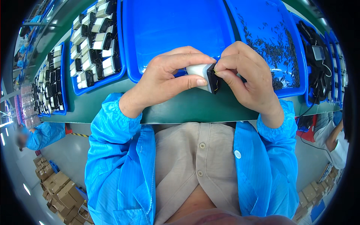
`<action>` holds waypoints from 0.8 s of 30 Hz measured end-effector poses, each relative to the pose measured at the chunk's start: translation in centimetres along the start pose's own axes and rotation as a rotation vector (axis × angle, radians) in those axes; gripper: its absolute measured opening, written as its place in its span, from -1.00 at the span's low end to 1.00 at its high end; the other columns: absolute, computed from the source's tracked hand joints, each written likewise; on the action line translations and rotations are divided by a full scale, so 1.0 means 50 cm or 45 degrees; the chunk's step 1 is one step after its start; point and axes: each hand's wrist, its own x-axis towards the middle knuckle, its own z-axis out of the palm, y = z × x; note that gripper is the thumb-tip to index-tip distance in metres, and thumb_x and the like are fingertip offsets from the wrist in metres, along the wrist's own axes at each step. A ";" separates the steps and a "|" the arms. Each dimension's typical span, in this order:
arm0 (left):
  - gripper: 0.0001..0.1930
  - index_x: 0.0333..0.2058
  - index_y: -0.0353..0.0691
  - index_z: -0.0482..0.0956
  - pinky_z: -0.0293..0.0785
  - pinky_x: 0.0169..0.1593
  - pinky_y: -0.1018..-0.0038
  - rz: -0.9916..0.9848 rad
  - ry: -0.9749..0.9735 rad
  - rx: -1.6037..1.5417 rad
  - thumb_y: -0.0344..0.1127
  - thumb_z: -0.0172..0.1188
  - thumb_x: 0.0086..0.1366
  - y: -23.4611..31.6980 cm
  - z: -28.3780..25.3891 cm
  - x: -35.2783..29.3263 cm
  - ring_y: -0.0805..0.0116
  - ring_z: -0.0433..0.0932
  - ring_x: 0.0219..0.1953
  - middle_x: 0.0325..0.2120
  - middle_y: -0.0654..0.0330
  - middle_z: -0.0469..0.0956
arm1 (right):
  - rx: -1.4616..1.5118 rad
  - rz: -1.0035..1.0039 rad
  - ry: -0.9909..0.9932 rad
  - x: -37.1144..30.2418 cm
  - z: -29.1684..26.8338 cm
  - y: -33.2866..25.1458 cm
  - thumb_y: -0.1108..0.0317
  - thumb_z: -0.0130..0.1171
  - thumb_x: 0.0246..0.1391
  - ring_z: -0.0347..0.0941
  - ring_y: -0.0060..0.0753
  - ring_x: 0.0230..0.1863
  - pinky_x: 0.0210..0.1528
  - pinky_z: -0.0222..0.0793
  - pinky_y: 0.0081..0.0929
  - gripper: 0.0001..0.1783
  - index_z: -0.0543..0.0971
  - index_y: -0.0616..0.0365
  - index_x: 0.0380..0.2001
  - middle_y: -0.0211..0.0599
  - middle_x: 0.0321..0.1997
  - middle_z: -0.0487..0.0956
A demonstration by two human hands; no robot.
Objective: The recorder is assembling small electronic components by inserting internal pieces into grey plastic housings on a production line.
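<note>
My left hand (165, 77) holds a white block-shaped part with a black end piece (214, 79), thumb and fingers closed around its white body (198, 70). The black end faces right, and a thin yellowish wire stands out from its lower part. At the upper edge of that end, my right hand (249, 75) pinches with thumb and forefinger. A small yellowish bit shows at the fingertips, but what they grip is too small to make out. Both hands are above the green table (176, 108), at the near edge of a large blue tray (180, 37).
Left stands a blue tray (85, 92) of similar white-and-black parts, with another such tray (63, 111) beyond. To the right, a blue tray (255, 17) holds many small dark pieces (275, 50). Farther right, a tray contains black items and a cable (317, 75). Cardboard boxes (62, 189) and other people are around.
</note>
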 end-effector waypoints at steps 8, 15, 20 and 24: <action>-0.63 -0.05 -0.28 0.65 0.54 -0.05 0.44 0.003 0.076 0.049 -0.44 0.42 0.13 -0.003 0.003 0.001 0.25 0.61 -0.12 -0.17 0.11 0.64 | 0.172 0.178 -0.022 -0.003 0.005 -0.005 0.59 0.28 0.01 0.49 -0.34 -0.37 -0.37 0.41 -0.44 -0.88 0.56 0.22 -0.36 -0.25 -0.37 0.52; -0.62 -0.10 -0.34 0.61 0.54 -0.01 0.37 0.295 0.055 0.438 -0.52 0.44 0.05 0.004 -0.005 0.008 0.16 0.61 -0.09 -0.17 0.06 0.62 | 0.377 0.266 -0.031 -0.008 0.011 -0.005 0.58 0.31 0.02 0.44 -0.52 -0.39 -0.40 0.34 -0.59 -0.90 0.59 0.20 -0.39 -0.34 -0.36 0.52; -0.62 -0.17 -0.29 0.62 0.58 -0.08 0.32 0.547 0.126 0.602 -0.56 0.45 -0.01 0.003 -0.003 0.017 0.11 0.64 -0.14 -0.21 0.08 0.64 | 0.398 0.281 0.070 -0.013 0.020 -0.004 0.55 0.36 -0.02 0.40 -0.52 -0.38 -0.36 0.33 -0.58 -0.85 0.58 0.19 -0.37 -0.36 -0.35 0.50; -0.60 -0.24 -0.23 0.66 0.59 -0.14 0.35 0.723 0.267 0.747 -0.62 0.41 -0.16 0.006 0.006 0.014 0.15 0.64 -0.19 -0.23 0.15 0.64 | 0.452 0.272 0.081 -0.014 0.018 0.009 0.54 0.41 -0.06 0.36 -0.54 -0.34 -0.29 0.30 -0.60 -0.76 0.56 0.18 -0.31 -0.40 -0.31 0.47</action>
